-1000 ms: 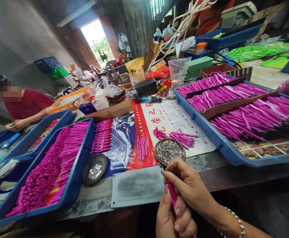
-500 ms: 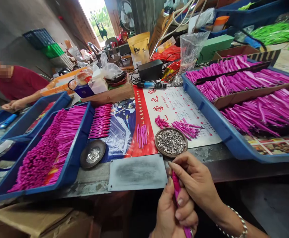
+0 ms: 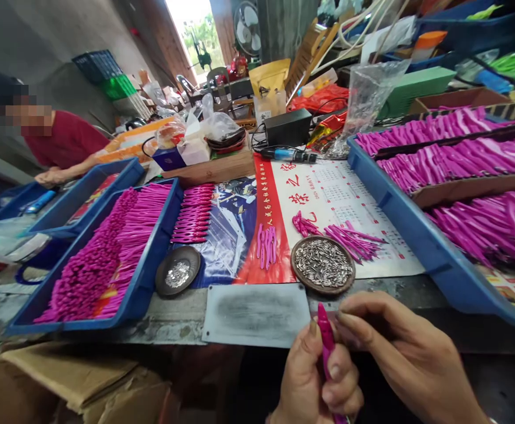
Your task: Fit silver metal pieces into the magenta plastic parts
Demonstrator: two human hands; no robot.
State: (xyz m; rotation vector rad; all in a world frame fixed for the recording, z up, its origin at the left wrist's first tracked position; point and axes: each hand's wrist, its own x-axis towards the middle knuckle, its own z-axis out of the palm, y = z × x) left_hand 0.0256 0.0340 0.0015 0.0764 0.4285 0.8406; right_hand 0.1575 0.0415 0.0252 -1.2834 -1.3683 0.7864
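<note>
My left hand [image 3: 313,380] grips a magenta pen barrel [image 3: 327,333] upright, low in the view, just in front of the table edge. My right hand [image 3: 401,347] is beside it, with thumb and fingertips pinched together close to the barrel's top end; whether a small part is between them I cannot tell. A round dish of small metal tips [image 3: 323,264] lies just beyond my hands. Loose magenta barrels [image 3: 266,244] and another small heap [image 3: 350,238] lie on a printed calendar sheet [image 3: 328,194].
A blue tray of magenta barrels [image 3: 107,259] stands at left, another [image 3: 416,235] at right. A smaller dish [image 3: 178,277] and a grey metal plate [image 3: 255,312] lie near the edge. A cardboard box [image 3: 63,383] is below. A person in a red shirt [image 3: 63,144] works at far left.
My right hand has let go of the barrel's top and slid a little to the right. The camera view has dipped and shifted, so the table looks farther left.
</note>
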